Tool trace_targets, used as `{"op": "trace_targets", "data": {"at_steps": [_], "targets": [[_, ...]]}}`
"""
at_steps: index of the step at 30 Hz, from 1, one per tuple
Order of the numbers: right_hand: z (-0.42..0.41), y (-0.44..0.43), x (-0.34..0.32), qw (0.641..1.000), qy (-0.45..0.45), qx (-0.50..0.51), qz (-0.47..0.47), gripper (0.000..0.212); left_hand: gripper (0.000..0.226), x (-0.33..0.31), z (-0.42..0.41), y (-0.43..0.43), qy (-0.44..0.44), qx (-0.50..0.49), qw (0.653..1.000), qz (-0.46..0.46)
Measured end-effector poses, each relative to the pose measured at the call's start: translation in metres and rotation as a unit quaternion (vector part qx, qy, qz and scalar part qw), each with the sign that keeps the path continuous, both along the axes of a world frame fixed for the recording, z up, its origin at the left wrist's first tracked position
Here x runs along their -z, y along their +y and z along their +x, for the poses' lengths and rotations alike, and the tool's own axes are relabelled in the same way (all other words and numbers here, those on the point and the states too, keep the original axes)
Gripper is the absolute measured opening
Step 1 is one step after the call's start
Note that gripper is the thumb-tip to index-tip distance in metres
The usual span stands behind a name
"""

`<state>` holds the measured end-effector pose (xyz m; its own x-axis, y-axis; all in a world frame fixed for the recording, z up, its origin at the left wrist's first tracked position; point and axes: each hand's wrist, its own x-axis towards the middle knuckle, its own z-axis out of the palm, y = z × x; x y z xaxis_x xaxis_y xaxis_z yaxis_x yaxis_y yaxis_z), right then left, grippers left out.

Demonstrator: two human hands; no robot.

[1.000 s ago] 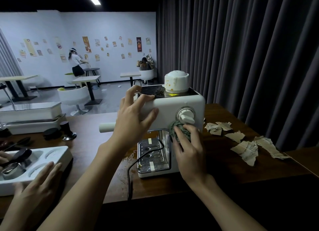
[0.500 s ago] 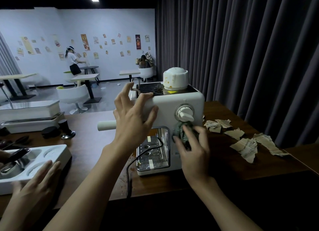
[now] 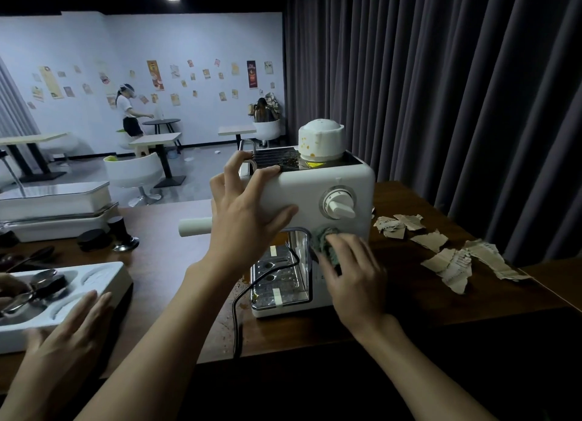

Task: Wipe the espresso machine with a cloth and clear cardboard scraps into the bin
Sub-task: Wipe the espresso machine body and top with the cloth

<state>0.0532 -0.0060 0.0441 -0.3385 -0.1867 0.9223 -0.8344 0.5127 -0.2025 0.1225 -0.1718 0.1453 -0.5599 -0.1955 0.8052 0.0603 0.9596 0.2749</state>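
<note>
The cloth, a green wad, is held under the gently curled fingers of the right hand and pressed to the lower front of the espresso machine, just below the dial. The thumb is hidden, so how firmly the wad is pinched cannot be told. The left hand is laid wide across the machine's upper left corner, with fingers splayed over the top edge and the thumb stretched along the front. The machine seems to be braced rather than gripped.

The wiping step is judged to be in hand, and only partly done. Brown stains are seen on the white cap on top, and the drip tray below looks unwiped. Specks are scattered on the table beside the cable.

Next, the cloth would probably need to be carried up past the dial to the top and the cap. The bracing hand would then have to be shifted out of its path.

The cardboard scraps lie untouched on the table, well to the right of the machine. No bin is in view, so it would have to be found first. At lower left, another person's hand rests by a white tray.
</note>
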Motion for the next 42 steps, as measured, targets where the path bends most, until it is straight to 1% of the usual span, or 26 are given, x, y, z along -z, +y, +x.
{"op": "trace_targets", "data": {"at_steps": [2,5,7,9,11,16,17,20,21,25,27,28,31,32,33,36,37,38,41,42], "targets": [[-0.006,0.01,0.0,0.999,-0.013,0.024,-0.024,0.025,0.056,0.0,0.0,-0.001,-0.002,0.001,1.0,-0.004],[-0.014,0.019,0.001,0.991,-0.054,0.069,-0.104,0.029,0.056,0.0,0.0,-0.001,-0.004,0.005,1.0,-0.006],[-0.008,0.013,0.0,0.986,-0.084,0.059,-0.133,0.029,0.055,0.001,0.0,-0.001,-0.004,0.002,1.0,-0.006],[0.001,0.006,0.001,0.985,-0.106,0.031,-0.135,0.03,0.055,0.001,-0.001,-0.002,0.0,0.0,1.0,-0.005],[0.005,0.007,0.001,0.986,-0.106,0.016,-0.124,0.031,0.054,0.001,-0.001,-0.002,0.004,0.003,1.0,-0.007],[0.002,0.014,-0.001,0.976,-0.132,0.033,-0.173,0.03,0.054,0.002,-0.001,-0.002,0.0,0.009,1.0,-0.008],[0.005,0.01,-0.001,0.977,-0.13,0.033,-0.164,0.03,0.054,0.002,-0.001,-0.002,-0.001,0.009,1.0,-0.008],[0.008,0.006,0.003,0.991,-0.098,0.031,-0.088,0.033,0.054,0.001,0.0,-0.003,-0.002,0.008,1.0,-0.01],[0.005,0.01,0.004,0.992,-0.09,0.033,-0.078,0.033,0.054,0.001,0.0,-0.003,-0.002,0.008,1.0,-0.011],[-0.008,0.021,0.012,0.984,-0.094,0.063,-0.134,0.023,0.054,0.001,0.0,-0.003,-0.005,0.012,1.0,-0.011],[-0.003,0.013,0.017,0.982,-0.101,0.063,-0.144,0.023,0.054,0.001,0.0,-0.002,-0.004,0.012,1.0,-0.007],[0.001,0.008,0.02,0.984,-0.104,0.051,-0.132,0.023,0.054,0.001,0.0,-0.002,-0.003,0.013,1.0,-0.005],[0.01,0.003,0.028,0.995,-0.088,0.015,-0.043,0.024,0.054,0.001,0.001,-0.002,-0.005,0.016,1.0,-0.008],[0.009,0.005,0.03,0.996,-0.083,0.013,-0.033,0.024,0.055,0.001,0.002,-0.003,-0.009,0.017,1.0,-0.012],[0.007,0.008,0.032,0.995,-0.087,0.016,-0.045,0.025,0.056,0.001,0.003,-0.004,-0.013,0.018,1.0,-0.017],[0.005,0.011,0.035,0.981,-0.128,0.041,-0.137,0.026,0.061,0.003,0.006,-0.006,-0.026,0.021,0.999,-0.026],[0.007,0.007,0.036,0.98,-0.13,0.044,-0.146,0.025,0.062,0.003,0.006,-0.006,-0.026,0.021,0.999,-0.024],[0.009,0.003,0.037,0.982,-0.124,0.04,-0.135,0.024,0.062,0.004,0.005,-0.006,-0.025,0.02,0.999,-0.021],[0.017,-0.006,0.039,0.993,-0.11,0.012,-0.045,0.021,0.062,0.004,0.005,-0.006,-0.022,0.018,0.999,-0.02],[0.016,-0.005,0.039,0.994,-0.108,0.008,-0.029,0.021,0.062,0.004,0.005,-0.006,-0.022,0.017,0.999,-0.021]]}}
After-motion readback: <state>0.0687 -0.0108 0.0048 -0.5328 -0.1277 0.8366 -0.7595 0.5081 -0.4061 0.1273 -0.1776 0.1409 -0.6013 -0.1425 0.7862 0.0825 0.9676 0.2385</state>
